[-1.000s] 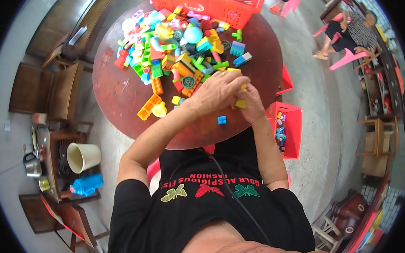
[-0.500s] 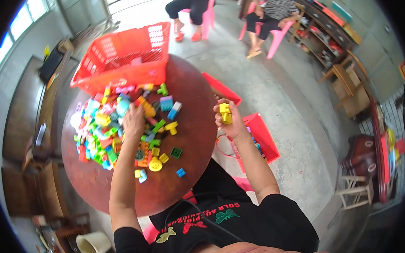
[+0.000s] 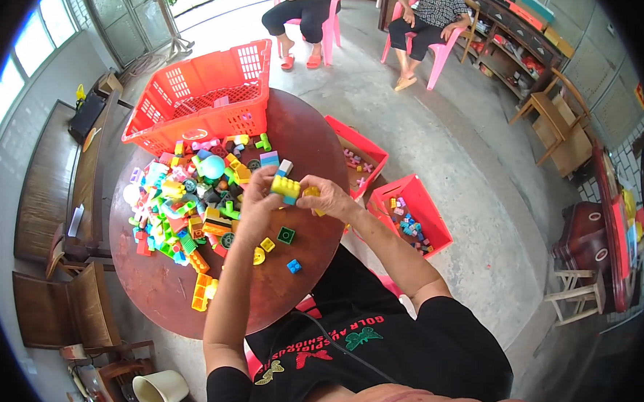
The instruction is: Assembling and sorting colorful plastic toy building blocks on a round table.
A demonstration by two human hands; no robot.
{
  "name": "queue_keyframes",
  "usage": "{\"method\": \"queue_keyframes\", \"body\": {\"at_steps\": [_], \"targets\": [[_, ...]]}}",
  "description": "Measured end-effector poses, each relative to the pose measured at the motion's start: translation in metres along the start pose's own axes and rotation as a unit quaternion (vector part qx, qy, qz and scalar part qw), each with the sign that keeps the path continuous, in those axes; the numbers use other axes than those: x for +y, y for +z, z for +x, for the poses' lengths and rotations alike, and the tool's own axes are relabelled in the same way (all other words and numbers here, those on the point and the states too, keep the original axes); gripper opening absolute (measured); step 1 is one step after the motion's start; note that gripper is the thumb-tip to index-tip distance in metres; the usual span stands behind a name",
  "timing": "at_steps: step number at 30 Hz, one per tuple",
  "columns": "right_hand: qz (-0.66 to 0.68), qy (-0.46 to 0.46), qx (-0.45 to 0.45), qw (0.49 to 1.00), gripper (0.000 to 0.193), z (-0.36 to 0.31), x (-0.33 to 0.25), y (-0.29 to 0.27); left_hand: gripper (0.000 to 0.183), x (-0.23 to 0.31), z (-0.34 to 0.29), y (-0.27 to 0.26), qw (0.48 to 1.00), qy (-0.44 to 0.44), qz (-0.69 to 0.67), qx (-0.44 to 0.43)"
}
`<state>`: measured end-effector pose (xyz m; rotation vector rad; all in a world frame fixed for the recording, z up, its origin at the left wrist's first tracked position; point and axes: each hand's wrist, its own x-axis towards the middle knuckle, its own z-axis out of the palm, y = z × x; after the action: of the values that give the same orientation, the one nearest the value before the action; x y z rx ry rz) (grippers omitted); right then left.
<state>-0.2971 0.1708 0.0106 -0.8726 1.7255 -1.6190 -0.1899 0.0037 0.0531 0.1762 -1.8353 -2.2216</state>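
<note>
Over the right part of the round table (image 3: pixel 296 122), my two hands are close together. My left hand (image 3: pixel 258 204) is closed on a studded yellow building block (image 3: pixel 285 186), with a bit of blue showing just below it. My right hand (image 3: pixel 330 197) pinches yellow building blocks (image 3: pixel 312 193), partly hidden by its fingers. Whether the two hands' blocks touch, I cannot tell. Left of my hands spreads a pile of mixed building blocks (image 3: pixel 180 201). A dark green block (image 3: pixel 286 235) and a small blue block (image 3: pixel 294 266) lie apart from it, nearer my body.
A red plastic basket (image 3: pixel 187 135) stands at the table's far side. Right of the table are two red bins, one farther (image 3: pixel 374 151) and one nearer (image 3: pixel 446 231), both with small pieces inside. Two people sit on pink chairs (image 3: pixel 438 60) farther off. A pale bucket (image 3: pixel 161 393) stands at lower left.
My left hand has left the pile and moved right, now with a yellow block in it. My right hand has come left over the table with its yellow blocks. Some pile pieces have shifted.
</note>
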Motion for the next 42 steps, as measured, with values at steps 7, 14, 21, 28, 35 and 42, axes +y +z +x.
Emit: {"method": "queue_keyframes", "body": {"at_steps": [7, 14, 21, 28, 35, 42], "targets": [[-0.189, -0.014, -0.022, 0.982, 0.043, -0.025, -0.006, 0.008, 0.042, -0.035, -0.025, 0.001, 0.997, -0.020, 0.066, -0.045], [-0.069, 0.047, -0.059, 0.995, 0.023, -0.031, -0.014, -0.004, 0.033, -0.028, -0.028, 0.009, 0.995, -0.051, 0.051, -0.072], [0.005, 0.074, -0.089, 0.993, 0.016, -0.020, -0.002, 0.009, 0.025, -0.033, -0.040, 0.005, 0.996, -0.083, -0.023, -0.002], [0.039, -0.012, 0.093, 0.995, 0.015, -0.021, 0.019, 0.042, 0.024, -0.050, -0.031, 0.033, 0.991, -0.014, -0.035, 0.126], [0.178, -0.012, 0.164, 0.970, 0.019, -0.012, 0.010, 0.059, 0.024, -0.059, -0.017, 0.039, 0.967, -0.010, -0.115, 0.228], [0.078, 0.005, 0.007, 0.997, 0.026, -0.010, 0.014, 0.049, 0.022, -0.047, -0.025, 0.018, 0.983, -0.010, 0.076, 0.168]]}}
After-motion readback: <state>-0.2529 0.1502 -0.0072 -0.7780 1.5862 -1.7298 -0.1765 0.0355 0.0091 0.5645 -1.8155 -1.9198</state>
